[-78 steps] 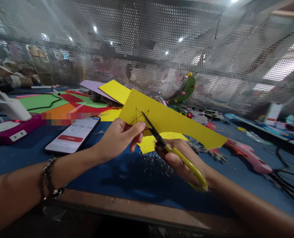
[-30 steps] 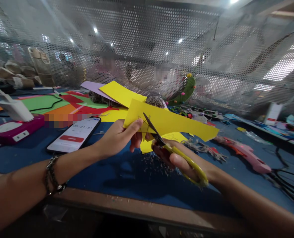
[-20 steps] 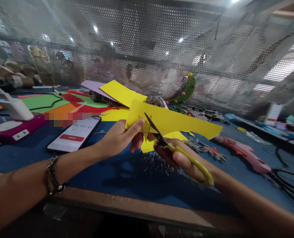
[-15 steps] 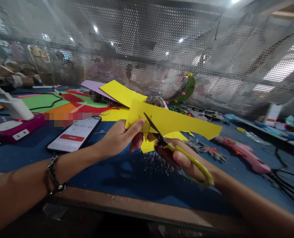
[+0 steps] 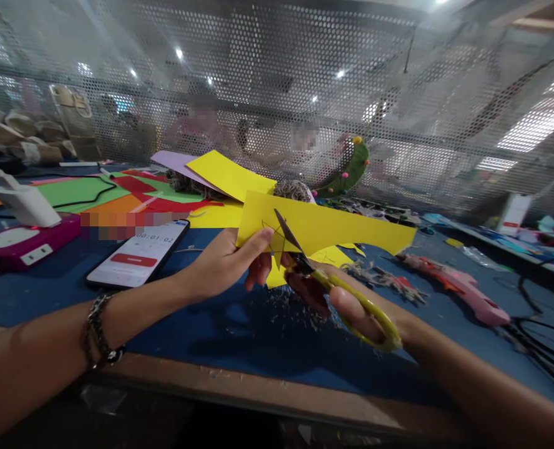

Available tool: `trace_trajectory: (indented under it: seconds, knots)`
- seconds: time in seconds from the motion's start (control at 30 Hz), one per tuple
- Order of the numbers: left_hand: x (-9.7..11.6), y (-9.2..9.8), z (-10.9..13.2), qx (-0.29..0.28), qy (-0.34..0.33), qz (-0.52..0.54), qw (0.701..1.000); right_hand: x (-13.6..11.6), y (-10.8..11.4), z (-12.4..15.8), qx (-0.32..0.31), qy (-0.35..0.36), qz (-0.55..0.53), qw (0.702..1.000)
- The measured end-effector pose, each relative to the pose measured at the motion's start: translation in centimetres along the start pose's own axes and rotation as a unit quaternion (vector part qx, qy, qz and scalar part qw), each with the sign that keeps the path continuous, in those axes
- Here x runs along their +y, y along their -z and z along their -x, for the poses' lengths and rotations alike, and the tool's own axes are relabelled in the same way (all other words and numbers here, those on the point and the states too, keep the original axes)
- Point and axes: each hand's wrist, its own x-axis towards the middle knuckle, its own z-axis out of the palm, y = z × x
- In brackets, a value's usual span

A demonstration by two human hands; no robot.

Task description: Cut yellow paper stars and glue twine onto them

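Between thumb and fingers, my left hand [image 5: 237,259] grips the left end of a long sheet of yellow paper [image 5: 324,221]. Dark lines of a star-like outline are drawn on it beside my thumb. My right hand [image 5: 347,302] is wrapped round the yellow handles of a pair of scissors [image 5: 368,321]. One dark blade lies across the front of the sheet at the drawn outline; the other blade is mostly hidden. Below the held sheet, further yellow paper with drawn lines lies on the blue table [image 5: 165,330]. Small pale scraps are scattered beneath my hands.
A phone [image 5: 139,255] showing a timer lies left, near a purple power strip [image 5: 29,243] with a white charger [image 5: 27,202]. Coloured sheets [image 5: 90,190] are spread behind. On the right lie a pink glue gun [image 5: 473,290] and black cables [image 5: 548,349]. Perforated metal mesh [image 5: 258,75] stands behind.
The scissors have shifted slightly right and down along the drawn outline, and the blades look a little closer together. My left hand keeps its hold. The phone's timer has advanced one second.
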Motion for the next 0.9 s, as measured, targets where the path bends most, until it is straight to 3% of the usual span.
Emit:
trace_trajectory:
  seconds: [0.23,0.5,0.73,0.9]
  knots:
    - [-0.25,0.08,-0.17,-0.072,-0.006,0.028,0.997,-0.05,0.0,-0.17,-0.007,0.003,-0.025,1.0]
    - [-0.13,-0.01,-0.22,-0.074,0.022,0.045,0.996,0.33,-0.16,0.04,-0.021,-0.038,-0.039,0.998]
    - [-0.09,0.08,-0.2,-0.091,0.005,0.003,0.996,0.54,-0.33,0.17,-0.02,-0.039,-0.059,0.997]
    - [-0.26,0.06,-0.12,-0.102,0.013,0.036,0.994,0.63,-0.54,0.16,-0.02,-0.033,-0.093,0.995]
